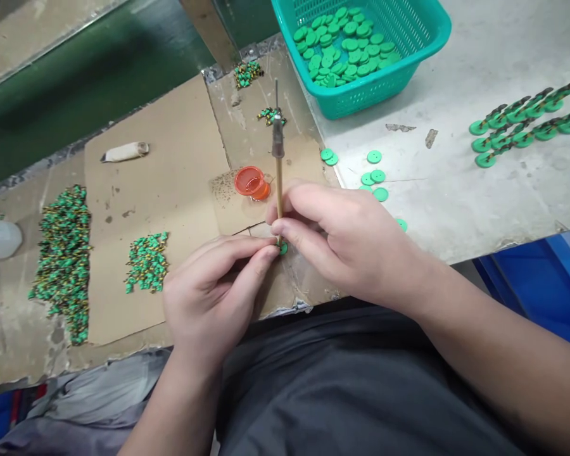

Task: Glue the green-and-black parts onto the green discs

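My right hand (pixel 351 237) pinches a slim wooden stick (pixel 279 183), held nearly upright. A dark sleeve and a thin needle-like tip top the stick. Its lower end meets a small green disc (pixel 284 249), mostly hidden by my fingers. Thumb and forefinger of my left hand (pixel 218 285) are closed at the edge of this disc. Just beyond my hands stands a small orange cup (pixel 251 183) with liquid in it. Several loose green discs (pixel 373 156) with small holes lie to the right of my right hand.
A teal basket (pixel 361 101) of green discs stands at the back. Piles of small green and gold pieces (pixel 66 259) lie on the left, near a white bottle (pixel 0 239). A wrapped stub (pixel 125 152) rests on the cardboard (pixel 180 139). Rows of assembled discs (pixel 522 138) lie right.
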Available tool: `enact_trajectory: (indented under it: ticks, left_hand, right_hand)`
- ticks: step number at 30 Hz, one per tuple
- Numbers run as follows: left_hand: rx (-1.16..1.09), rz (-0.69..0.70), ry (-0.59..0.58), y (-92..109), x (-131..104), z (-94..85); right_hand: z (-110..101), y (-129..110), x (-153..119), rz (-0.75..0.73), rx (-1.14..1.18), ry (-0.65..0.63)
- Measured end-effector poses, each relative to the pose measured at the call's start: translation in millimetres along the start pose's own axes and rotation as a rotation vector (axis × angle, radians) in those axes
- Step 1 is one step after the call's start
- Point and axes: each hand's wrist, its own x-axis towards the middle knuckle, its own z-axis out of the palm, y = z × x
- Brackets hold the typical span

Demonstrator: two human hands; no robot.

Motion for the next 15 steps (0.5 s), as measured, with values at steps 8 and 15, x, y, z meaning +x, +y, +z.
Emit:
enact_trajectory:
  ticks: [8, 15]
  left_hand:
    - [-0.023, -0.003, -0.007, -0.9, 0.6, -0.1]
    - [-0.017, -0.005, -0.009, -1.6, 0.0, -0.9]
  right_hand:
    - [-2.3, 1.6, -0.5, 0.007, 0.061, -0.009]
    - [-2.7, 0.2, -1.2, 0.022, 0.087, -0.030]
